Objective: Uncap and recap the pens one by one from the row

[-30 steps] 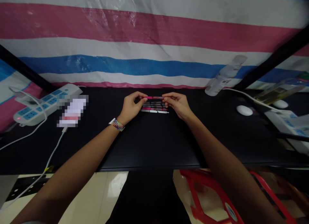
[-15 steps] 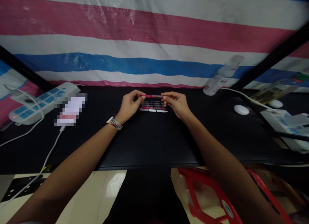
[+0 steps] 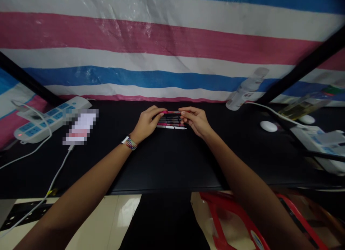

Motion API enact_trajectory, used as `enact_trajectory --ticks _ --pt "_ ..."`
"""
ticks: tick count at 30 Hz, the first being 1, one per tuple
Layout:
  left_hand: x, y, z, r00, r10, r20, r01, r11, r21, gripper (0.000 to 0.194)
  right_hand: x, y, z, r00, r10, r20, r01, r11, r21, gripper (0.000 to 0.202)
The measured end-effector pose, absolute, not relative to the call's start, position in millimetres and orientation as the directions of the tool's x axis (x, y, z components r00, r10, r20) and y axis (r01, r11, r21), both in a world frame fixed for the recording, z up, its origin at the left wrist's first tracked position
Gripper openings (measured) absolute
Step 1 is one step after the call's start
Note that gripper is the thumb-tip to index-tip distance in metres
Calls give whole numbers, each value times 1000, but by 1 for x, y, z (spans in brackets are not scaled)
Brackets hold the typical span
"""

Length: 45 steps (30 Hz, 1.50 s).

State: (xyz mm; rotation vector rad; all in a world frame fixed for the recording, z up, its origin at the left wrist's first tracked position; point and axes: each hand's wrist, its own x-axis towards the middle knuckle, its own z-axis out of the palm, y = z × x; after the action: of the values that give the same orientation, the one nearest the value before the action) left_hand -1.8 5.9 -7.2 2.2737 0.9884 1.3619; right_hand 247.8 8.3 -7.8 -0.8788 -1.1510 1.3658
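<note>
A red pen (image 3: pixel 172 112) lies crosswise at the far side of a row of several pens on the black table (image 3: pixel 172 160). My left hand (image 3: pixel 149 122) pinches its left end between thumb and fingers. The right end is gripped by my right hand (image 3: pixel 196 120), whose lower fingers reach beside the row. Dark pens (image 3: pixel 172 119) lie side by side just below the red one, and a white pen (image 3: pixel 172 127) forms the near edge of the row. My fingers cover the ends of some pens.
At the left are a power strip (image 3: pixel 54 119) and a blurred-out phone (image 3: pixel 81 127) on a white cable. A clear bottle (image 3: pixel 246 90), a white rounded object (image 3: pixel 268 126), an oil-like bottle (image 3: pixel 309 102) and another power strip (image 3: pixel 320 146) stand or lie right. Red stool below.
The view has tilted slightly, so everything sits a little lower. Both hands still hold the red pen, and my left fingers now lie further over its left end.
</note>
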Motion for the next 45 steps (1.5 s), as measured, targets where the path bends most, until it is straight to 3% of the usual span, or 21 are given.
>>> enact_trajectory --ticks 7,12,15,18,20,23,26,28,33,36,41,43,45 --pt "0 6 -5 280 793 541 365 -609 704 26 248 9 -9 -137 985 106 -247 69 -967 24" --pt "1 6 -7 212 871 444 383 -492 782 37 243 8 -8 -136 980 146 -273 104 -956 18" --pt "1 7 -6 148 855 498 345 -516 784 15 243 10 -8 -133 980 145 -306 99 -947 23" --pt "0 9 -5 136 844 519 353 -531 771 15 245 12 -8 -122 985 125 -324 79 -943 27" --pt "0 9 -5 138 865 482 369 -497 786 35 246 14 -8 -125 985 115 -331 68 -941 30" --pt "0 9 -6 127 863 488 331 -501 800 19 247 14 -7 -126 985 115 -358 63 -932 32" --pt "0 10 -8 152 858 490 328 -512 794 18 248 14 -7 -132 984 117 -366 61 -929 28" --pt "0 11 -9 173 877 447 333 -480 812 33 248 14 -6 -134 986 103 -350 50 -935 24" --pt "-3 14 -10 133 881 455 278 -474 836 22 250 15 -7 -134 987 92 -340 41 -939 23" --pt "-4 15 -10 139 906 399 266 -423 866 47 250 15 -8 -159 981 113 -359 49 -932 23" --pt "-7 18 -10 119 900 419 198 -435 878 26 249 15 -10 -152 980 125 -369 61 -928 24" --pt "-7 19 -9 109 903 416 230 -430 873 42 249 15 -10 -150 981 120 -372 56 -927 24" --pt "-8 18 -9 108 910 400 220 -414 883 40 249 14 -10 -143 983 114 -370 53 -928 23"
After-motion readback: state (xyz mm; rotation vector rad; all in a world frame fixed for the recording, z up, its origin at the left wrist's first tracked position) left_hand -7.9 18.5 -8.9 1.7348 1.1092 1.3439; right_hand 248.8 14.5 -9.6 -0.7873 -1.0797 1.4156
